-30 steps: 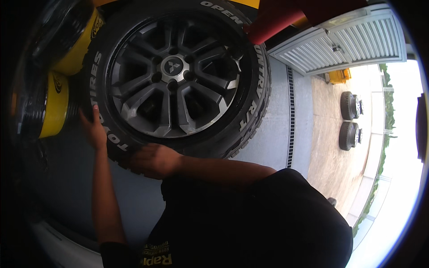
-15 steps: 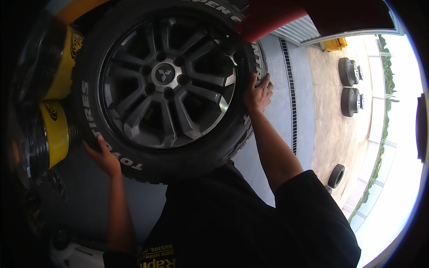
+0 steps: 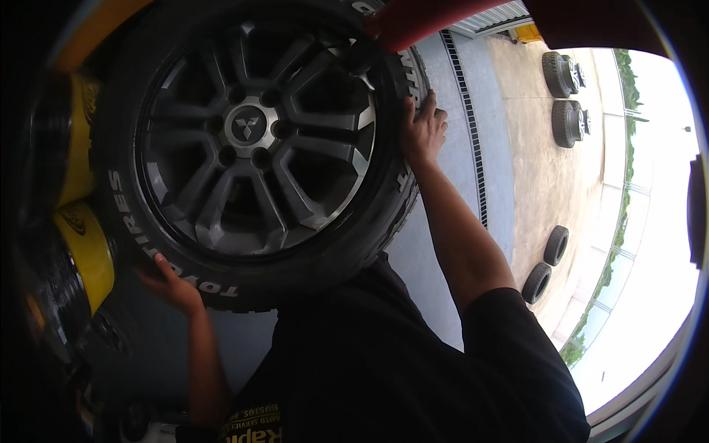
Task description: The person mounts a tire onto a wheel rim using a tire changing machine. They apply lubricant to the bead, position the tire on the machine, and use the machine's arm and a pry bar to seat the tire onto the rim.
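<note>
A large black tyre on a dark grey alloy rim with bright machined patches, together a wheel (image 3: 310, 269), stands upright in front of my torso. Raised pale lettering runs around its sidewall. My left hand (image 3: 177, 290) grips its lower left edge, thumb on the sidewall and the other fingers partly hidden behind the tyre. On the right edge, my right hand (image 3: 425, 136) is wrapped over the tread with its fingers bent. A red arm (image 3: 436, 18) with a dark tip crosses the wheel's upper right, over the rim; whether it touches the rim I cannot tell.
Yellow-and-black cylindrical containers (image 3: 85, 255) stand close on the left. A dark slotted drain (image 3: 469, 125) crosses the grey-blue floor at right. Farther out, several tyres (image 3: 557, 247) stand on the tan pavement. Something yellow (image 3: 529, 32) shows near the shutter.
The wheel sits a little farther left and lower in the picture, with both hands still on it. The outdoor background has shifted upward, and a second loose tyre now shows fully at right.
</note>
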A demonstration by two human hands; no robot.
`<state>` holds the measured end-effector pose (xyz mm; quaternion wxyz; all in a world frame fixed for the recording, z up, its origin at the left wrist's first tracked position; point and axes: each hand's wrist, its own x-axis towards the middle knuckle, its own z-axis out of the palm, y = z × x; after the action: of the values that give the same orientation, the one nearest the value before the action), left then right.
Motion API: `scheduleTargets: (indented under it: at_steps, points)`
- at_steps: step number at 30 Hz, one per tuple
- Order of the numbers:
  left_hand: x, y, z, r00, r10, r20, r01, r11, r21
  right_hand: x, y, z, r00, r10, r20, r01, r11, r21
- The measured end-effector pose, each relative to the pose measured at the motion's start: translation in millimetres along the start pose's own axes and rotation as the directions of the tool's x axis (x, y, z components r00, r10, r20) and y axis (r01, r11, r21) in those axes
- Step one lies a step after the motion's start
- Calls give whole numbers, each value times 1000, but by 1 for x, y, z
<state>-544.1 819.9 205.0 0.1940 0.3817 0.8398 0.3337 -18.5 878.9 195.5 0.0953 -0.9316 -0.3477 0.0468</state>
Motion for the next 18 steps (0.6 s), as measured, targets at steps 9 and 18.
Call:
scheduleTargets:
  at_steps: [9,18]
  points:
    - [-4,13,2,1000,11,-26,-8,991,132,-3,0,-8,998,60,26,-60,998,-7]
    - [-18,26,-1,999,-16,-42,19,995,95,1,8,8,1000,28,-4,-28,999,30]
